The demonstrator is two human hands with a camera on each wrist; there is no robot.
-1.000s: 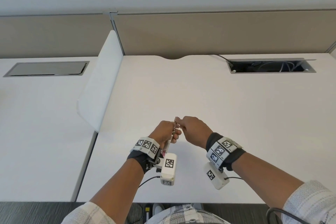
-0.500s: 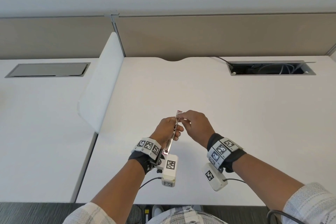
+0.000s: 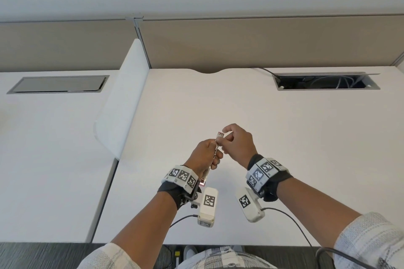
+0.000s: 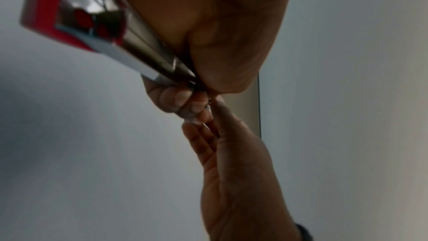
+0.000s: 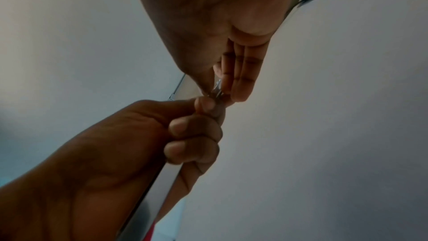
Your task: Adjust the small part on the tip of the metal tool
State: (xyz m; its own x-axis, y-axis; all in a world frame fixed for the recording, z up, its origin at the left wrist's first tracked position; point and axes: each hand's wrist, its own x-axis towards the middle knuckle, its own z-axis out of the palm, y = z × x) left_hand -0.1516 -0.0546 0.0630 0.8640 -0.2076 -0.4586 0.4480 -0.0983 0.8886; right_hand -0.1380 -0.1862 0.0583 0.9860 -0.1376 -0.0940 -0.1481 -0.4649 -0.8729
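A thin, flat, shiny silver packet with a red border point(image 3: 206, 176) point(image 4: 97, 30) is held edge-up above the white desk point(image 3: 284, 137). My left hand point(image 3: 207, 155) grips its middle with curled fingers point(image 5: 185, 127). The packet's lower end sticks out toward my left wrist. My right hand point(image 3: 231, 142) pinches the small top end point(image 3: 219, 135) between thumb and fingers. Its other fingers point(image 5: 245, 72) lie straight beside the tip. In the right wrist view the packet's silver edge point(image 5: 159, 186) runs down behind the left hand point(image 5: 115, 144).
A white divider panel point(image 3: 122, 98) stands on the left, between this desk and the neighbouring one. A cable slot with wires point(image 3: 323, 82) lies open at the back right. A closed grey hatch point(image 3: 59, 84) sits back left. A beige partition point(image 3: 240, 43) runs behind.
Both hands have risen a little and moved away from my body. The right hand loosened from a fist to a pinch on the packet's top end, which now shows above the left hand.
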